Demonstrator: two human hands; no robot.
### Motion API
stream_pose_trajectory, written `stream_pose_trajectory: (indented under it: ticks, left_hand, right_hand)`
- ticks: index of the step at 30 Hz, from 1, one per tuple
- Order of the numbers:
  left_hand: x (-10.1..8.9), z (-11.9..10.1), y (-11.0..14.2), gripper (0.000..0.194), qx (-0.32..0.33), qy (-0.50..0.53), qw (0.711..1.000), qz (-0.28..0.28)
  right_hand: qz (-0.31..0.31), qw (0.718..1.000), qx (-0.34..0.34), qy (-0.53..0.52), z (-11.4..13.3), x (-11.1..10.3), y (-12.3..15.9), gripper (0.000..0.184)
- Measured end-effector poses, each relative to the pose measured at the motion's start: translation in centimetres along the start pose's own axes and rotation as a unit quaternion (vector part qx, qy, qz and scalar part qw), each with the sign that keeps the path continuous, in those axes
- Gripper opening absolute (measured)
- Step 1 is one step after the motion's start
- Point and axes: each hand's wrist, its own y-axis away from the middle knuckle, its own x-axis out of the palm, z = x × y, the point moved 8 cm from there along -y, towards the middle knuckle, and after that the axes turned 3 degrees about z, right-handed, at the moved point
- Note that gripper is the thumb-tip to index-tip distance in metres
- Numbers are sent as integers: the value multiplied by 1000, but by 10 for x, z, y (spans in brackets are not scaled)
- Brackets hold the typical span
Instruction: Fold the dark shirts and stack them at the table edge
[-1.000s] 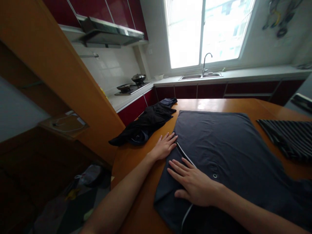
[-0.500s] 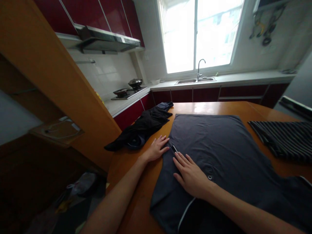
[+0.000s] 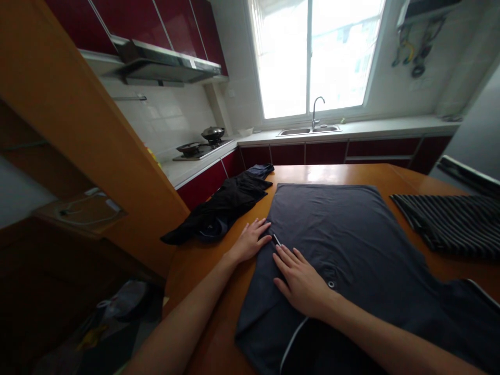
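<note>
A dark grey garment (image 3: 351, 245) with thin white piping lies spread flat on the wooden table (image 3: 336, 173). My right hand (image 3: 302, 281) rests palm down on its left part, fingers stretched out, beside a small metal eyelet (image 3: 331, 284). My left hand (image 3: 250, 240) lies flat on the table at the garment's left edge, with its fingertips touching the fabric. Neither hand holds anything.
A heap of black clothes (image 3: 222, 208) lies at the table's left edge. A striped cloth (image 3: 449, 221) sits at the right. Behind are a counter with a sink (image 3: 308, 130), a stove with pans (image 3: 201, 146) and a window. An orange wooden panel (image 3: 94, 135) stands left.
My right hand has slid up and left along the garment towards my left hand. The white piping once exposed between the hands is now mostly covered.
</note>
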Motion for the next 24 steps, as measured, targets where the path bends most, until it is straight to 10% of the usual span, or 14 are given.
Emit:
stream_pose_trajectory:
  ticks: [24]
  left_hand:
    - [2,-3,3,64,38,-12,999,21]
  right_hand:
    - [-6,1000,-1,-3,0,-1,-1,62]
